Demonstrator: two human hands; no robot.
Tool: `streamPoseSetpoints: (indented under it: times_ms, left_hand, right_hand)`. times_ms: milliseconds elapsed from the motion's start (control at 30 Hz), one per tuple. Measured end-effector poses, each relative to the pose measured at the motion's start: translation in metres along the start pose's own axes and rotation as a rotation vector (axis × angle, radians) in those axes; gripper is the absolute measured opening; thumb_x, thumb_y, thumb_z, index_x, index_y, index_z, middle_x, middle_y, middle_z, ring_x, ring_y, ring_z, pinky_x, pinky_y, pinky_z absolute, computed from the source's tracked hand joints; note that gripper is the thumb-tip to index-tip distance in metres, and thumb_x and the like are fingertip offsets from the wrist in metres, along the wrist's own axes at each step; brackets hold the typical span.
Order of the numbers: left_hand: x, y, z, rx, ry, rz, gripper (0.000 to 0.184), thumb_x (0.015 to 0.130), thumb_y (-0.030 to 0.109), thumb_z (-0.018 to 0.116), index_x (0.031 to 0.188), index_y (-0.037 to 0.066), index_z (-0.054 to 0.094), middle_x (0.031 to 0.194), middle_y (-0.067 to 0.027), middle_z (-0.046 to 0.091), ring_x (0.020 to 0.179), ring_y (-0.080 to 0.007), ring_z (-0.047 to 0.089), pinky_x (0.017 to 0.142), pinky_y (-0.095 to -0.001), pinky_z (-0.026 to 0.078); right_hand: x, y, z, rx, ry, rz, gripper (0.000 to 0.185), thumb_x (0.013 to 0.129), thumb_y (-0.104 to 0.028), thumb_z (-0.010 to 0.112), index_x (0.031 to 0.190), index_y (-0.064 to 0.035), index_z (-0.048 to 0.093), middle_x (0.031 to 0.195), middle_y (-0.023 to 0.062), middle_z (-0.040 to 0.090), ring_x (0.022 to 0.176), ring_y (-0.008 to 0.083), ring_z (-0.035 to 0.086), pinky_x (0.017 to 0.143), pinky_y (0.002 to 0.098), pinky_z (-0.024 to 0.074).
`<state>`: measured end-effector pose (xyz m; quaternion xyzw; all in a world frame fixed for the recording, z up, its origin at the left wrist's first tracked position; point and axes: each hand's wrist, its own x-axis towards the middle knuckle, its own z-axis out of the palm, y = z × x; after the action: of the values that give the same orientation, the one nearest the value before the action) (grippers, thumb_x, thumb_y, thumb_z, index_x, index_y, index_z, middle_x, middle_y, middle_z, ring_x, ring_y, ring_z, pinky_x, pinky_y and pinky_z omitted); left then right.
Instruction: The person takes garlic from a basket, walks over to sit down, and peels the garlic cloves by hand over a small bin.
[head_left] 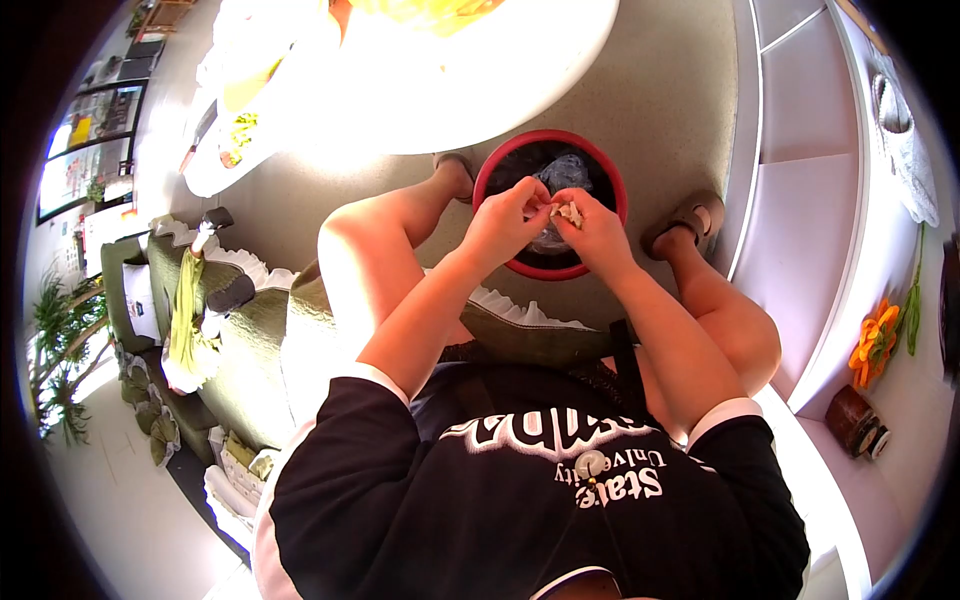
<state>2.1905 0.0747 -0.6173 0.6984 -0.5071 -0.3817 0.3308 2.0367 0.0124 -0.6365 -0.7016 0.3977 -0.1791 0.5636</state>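
Both hands meet over a red-rimmed bin (616, 180) that stands on the floor between the knees. My right hand (588, 228) is closed around a small pale, crumpled piece (569, 213), which pokes out between thumb and fingers. Touching it from the other side, my left hand (510, 218) has its fingertips pinched together; whatever they hold is too small to name. Inside the bin, under the hands, lies a dark liner with crumpled clear plastic (566, 174).
A brightly lit white round table (520, 95) is beyond the bin. Green quilted sofa (262, 340) on the left, with clothing on it. White cabinets (808, 220) line the right side, near orange flowers (876, 342) and a brown jar (852, 420). Slippered feet flank the bin.
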Motion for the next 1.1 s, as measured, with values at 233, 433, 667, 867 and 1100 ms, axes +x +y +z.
streamPoseSetpoints:
  times_ms: [233, 433, 667, 867, 1100]
  left_hand:
    - [-0.0008, -0.0018, 0.0016, 0.035, -0.003, 0.034, 0.013, 0.080, 0.005, 0.060, 0.090, 0.001, 0.052, 0.079, -0.0099, 0.061, 0.075, -0.0182, 0.064, 0.070, -0.0283, 0.050]
    - [-0.0002, -0.0055, -0.0001, 0.060, -0.001, 0.017, 0.013, 0.080, 0.005, 0.060, 0.090, 0.002, 0.052, 0.079, -0.0090, 0.061, 0.075, -0.0164, 0.063, 0.071, -0.0277, 0.050]
    - [-0.0013, 0.0002, -0.0009, -0.019, -0.037, -0.009, 0.013, 0.081, 0.005, 0.060, 0.092, 0.002, 0.052, 0.080, -0.0071, 0.060, 0.074, -0.0136, 0.061, 0.072, -0.0263, 0.049]
    - [-0.0012, 0.0012, -0.0040, -0.004, -0.076, 0.012, 0.014, 0.081, 0.004, 0.059, 0.092, 0.003, 0.051, 0.080, -0.0068, 0.059, 0.074, -0.0124, 0.060, 0.072, -0.0255, 0.049]
    - [-0.0008, 0.0029, -0.0071, -0.112, -0.083, -0.072, 0.012, 0.083, 0.005, 0.059, 0.093, 0.003, 0.052, 0.080, -0.0033, 0.058, 0.074, -0.0087, 0.058, 0.067, -0.0244, 0.049]
  right_hand:
    - [-0.0006, -0.0013, -0.0010, -0.028, -0.003, -0.030, 0.022, 0.080, -0.016, 0.062, 0.099, -0.0057, 0.057, 0.093, 0.0149, 0.062, 0.083, 0.0315, 0.062, 0.072, 0.0371, 0.0477]
    - [-0.0007, -0.0020, -0.0015, -0.024, 0.005, -0.075, 0.022, 0.080, -0.015, 0.062, 0.099, -0.0049, 0.058, 0.093, 0.0153, 0.062, 0.084, 0.0322, 0.061, 0.072, 0.0373, 0.0476]
    - [-0.0007, -0.0011, -0.0015, -0.019, 0.000, -0.058, 0.023, 0.079, -0.014, 0.061, 0.100, -0.0044, 0.058, 0.093, 0.0161, 0.062, 0.085, 0.0331, 0.061, 0.073, 0.0373, 0.0476]
    - [-0.0012, -0.0012, -0.0025, 0.013, -0.020, -0.035, 0.022, 0.080, -0.014, 0.060, 0.100, -0.0052, 0.058, 0.093, 0.0162, 0.062, 0.085, 0.0331, 0.061, 0.074, 0.0368, 0.0474]
    - [0.0013, -0.0025, -0.0041, 0.062, -0.030, -0.019, 0.021, 0.079, -0.014, 0.061, 0.099, -0.0064, 0.059, 0.092, 0.0142, 0.062, 0.084, 0.0313, 0.060, 0.074, 0.0363, 0.0471]
